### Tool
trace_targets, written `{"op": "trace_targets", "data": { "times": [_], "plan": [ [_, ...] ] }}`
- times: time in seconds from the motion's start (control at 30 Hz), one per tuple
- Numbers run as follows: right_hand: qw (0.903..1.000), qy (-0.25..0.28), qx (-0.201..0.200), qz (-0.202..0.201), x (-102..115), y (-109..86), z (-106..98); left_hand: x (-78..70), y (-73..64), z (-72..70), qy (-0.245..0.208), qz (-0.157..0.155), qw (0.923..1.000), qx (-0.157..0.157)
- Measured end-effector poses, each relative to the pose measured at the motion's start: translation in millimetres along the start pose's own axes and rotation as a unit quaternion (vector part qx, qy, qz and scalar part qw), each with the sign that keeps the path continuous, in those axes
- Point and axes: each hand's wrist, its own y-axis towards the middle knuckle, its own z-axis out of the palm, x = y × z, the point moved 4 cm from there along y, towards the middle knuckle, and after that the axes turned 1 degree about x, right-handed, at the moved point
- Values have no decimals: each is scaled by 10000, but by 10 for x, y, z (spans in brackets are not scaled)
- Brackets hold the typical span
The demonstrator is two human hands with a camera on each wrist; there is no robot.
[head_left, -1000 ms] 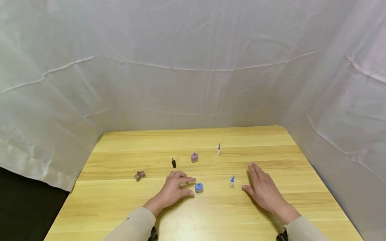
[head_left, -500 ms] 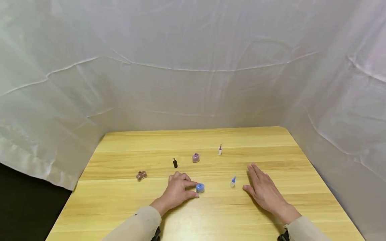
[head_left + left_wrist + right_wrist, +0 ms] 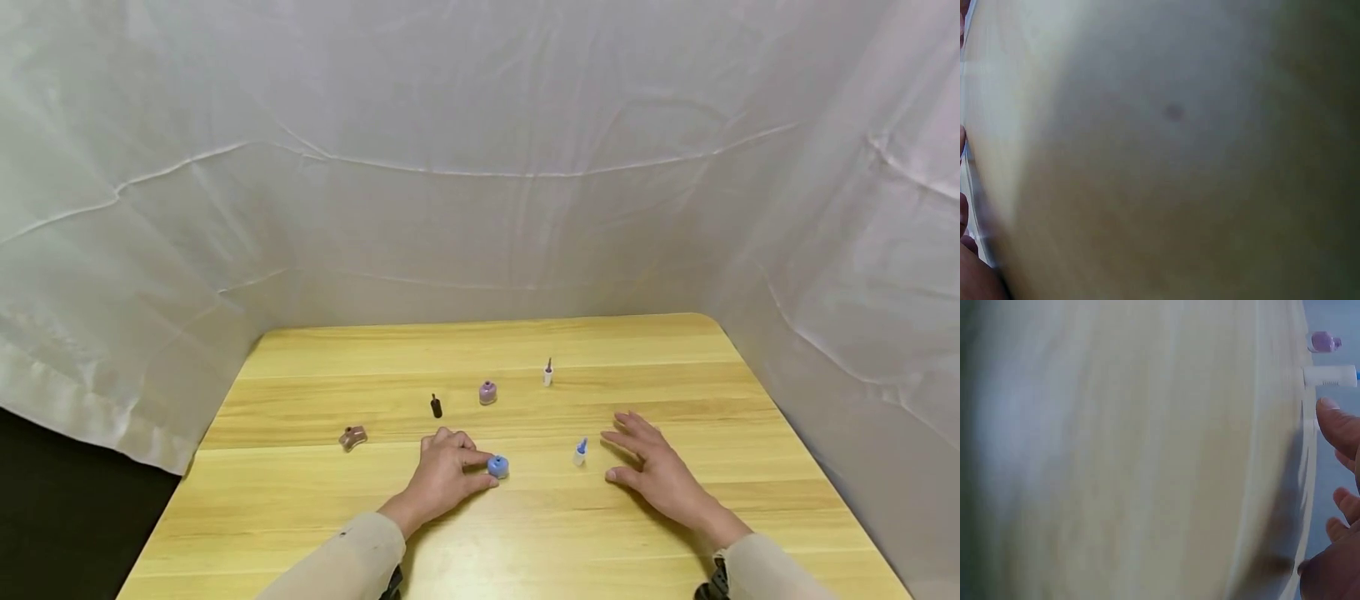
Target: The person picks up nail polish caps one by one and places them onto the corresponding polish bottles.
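Observation:
Standing on the table is a blue nail polish bottle (image 3: 497, 467) with its neck uncapped. My left hand (image 3: 442, 475) pinches it between thumb and index finger. My right hand (image 3: 660, 473) hovers with spread, relaxed fingers just right of a white cap with a blue brush (image 3: 580, 452), which stands brush up; hand and cap do not touch. In the right wrist view, that white cap (image 3: 1330, 375) is beyond the thumb (image 3: 1337, 425). The left wrist view shows mostly blurred tabletop, with bits of finger at its left edge.
Farther back are an uncapped purple polish bottle (image 3: 487, 392), a white cap with a purple brush (image 3: 547, 372) and a black brush cap (image 3: 436, 407). A brown star-shaped bottle (image 3: 352, 437) is at left. Pale cloth (image 3: 480, 242) surrounds the wooden table (image 3: 540, 533).
My left hand has moved right to the blue bottle and closed thumb and index finger on it. The right hand's fingers have spread and bent a little, near the blue-brush cap.

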Motion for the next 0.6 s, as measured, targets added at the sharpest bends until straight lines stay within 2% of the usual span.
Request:
{"op": "trace_targets", "data": {
  "times": [0.33,0.6],
  "plan": [
    [9993,91,-51,-362,104,95,103,-10,0,-5,12,-17,10000,15],
    [9995,3,-99,-291,105,134,190,0,-3,-6,43,-43,10000,51]
  ]
}}
